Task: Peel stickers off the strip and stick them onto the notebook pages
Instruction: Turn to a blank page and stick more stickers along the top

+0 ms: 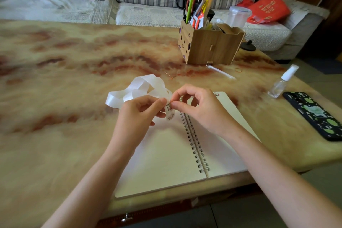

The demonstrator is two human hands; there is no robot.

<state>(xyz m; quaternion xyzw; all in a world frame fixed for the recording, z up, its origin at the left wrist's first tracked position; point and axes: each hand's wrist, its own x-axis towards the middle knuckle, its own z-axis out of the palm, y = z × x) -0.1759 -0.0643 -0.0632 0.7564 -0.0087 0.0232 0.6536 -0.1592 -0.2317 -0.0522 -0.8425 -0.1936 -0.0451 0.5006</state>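
An open spiral notebook (pixel 166 155) with blank cream pages lies on the table in front of me. Above its top edge my left hand (pixel 137 114) grips a long white sticker strip (pixel 142 87), whose loose end curls away over the table. Small printed stickers (pixel 169 111) show on the part of the strip between my hands. My right hand (pixel 199 106) pinches at a sticker on the strip with thumb and forefinger, right beside my left thumb. A small sticker (pixel 217 94) sits at the top of the right page.
A wooden desk organiser (pixel 209 46) with scissors and pens stands at the back right. A small spray bottle (pixel 283 81) and a phone in a dark green-spotted case (pixel 314 114) lie at the right edge. A striped sofa runs behind the marbled table (pixel 64 72).
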